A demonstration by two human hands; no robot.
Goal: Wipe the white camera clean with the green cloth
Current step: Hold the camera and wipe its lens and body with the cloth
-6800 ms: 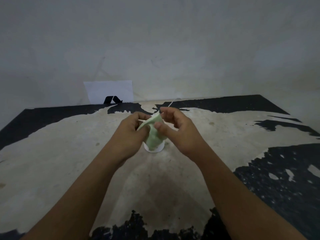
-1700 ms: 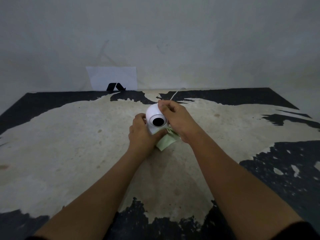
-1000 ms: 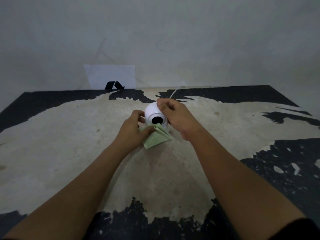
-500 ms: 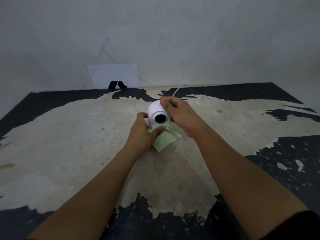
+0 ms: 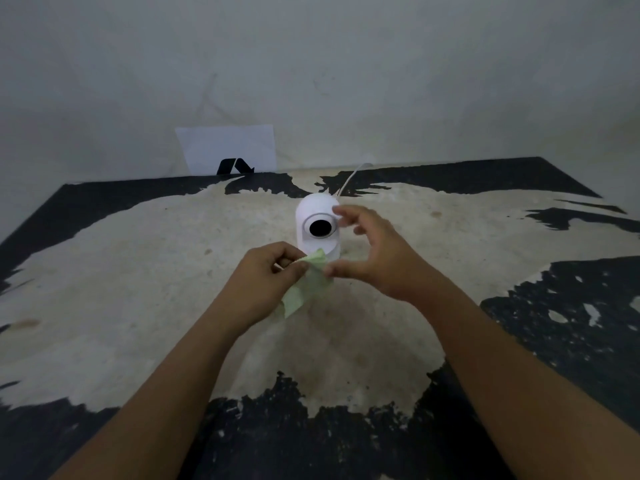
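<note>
The left hand (image 5: 273, 268) pinches the green cloth (image 5: 306, 284), which hangs crumpled just before the base of the white camera (image 5: 318, 228). The camera stands upright on the tabletop (image 5: 138, 306), directly beyond both hands, long axis vertical, lens facing the wearer. The right hand (image 5: 374, 258) is spread wide and empty, fingertips beside the camera head, thumb near the cloth; contact cannot be told. The camera's rear is hidden; its white cable (image 5: 349, 178) trails behind.

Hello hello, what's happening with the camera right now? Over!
Left hand pinching green cloth. Right hand open, beside white camera. Camera upright on table, lens uncovered. Nothing in the way.
</note>
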